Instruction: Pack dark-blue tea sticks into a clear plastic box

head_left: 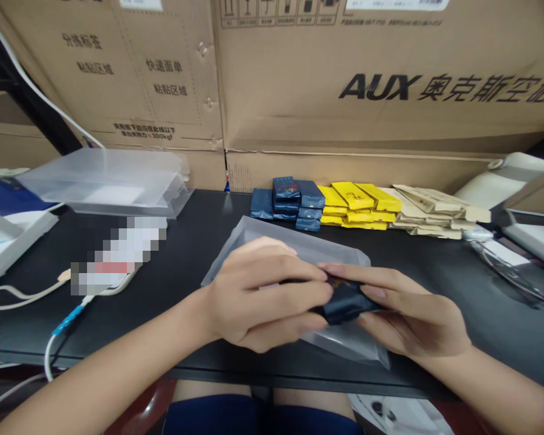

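Both my hands meet over the front of a black table (190, 266). My left hand (263, 293) and my right hand (408, 314) are closed on one dark blue packet (344, 302), fingers pinching it from both sides. Under the hands lies a frosted clear plastic bag (276, 241), flat on the table; its lower end (358, 344) reaches the table's front edge. The left hand also presses on the bag. Whether the packet is inside the bag's mouth or on top of it I cannot tell.
Behind the hands are stacks of dark blue packets (288, 202), yellow packets (358, 205) and beige packets (430, 211). A pile of clear plastic bags (109, 181) lies back left. White cables (22, 296), white trays (4, 238) (526, 199) and large cardboard boxes (372, 78) surround the table.
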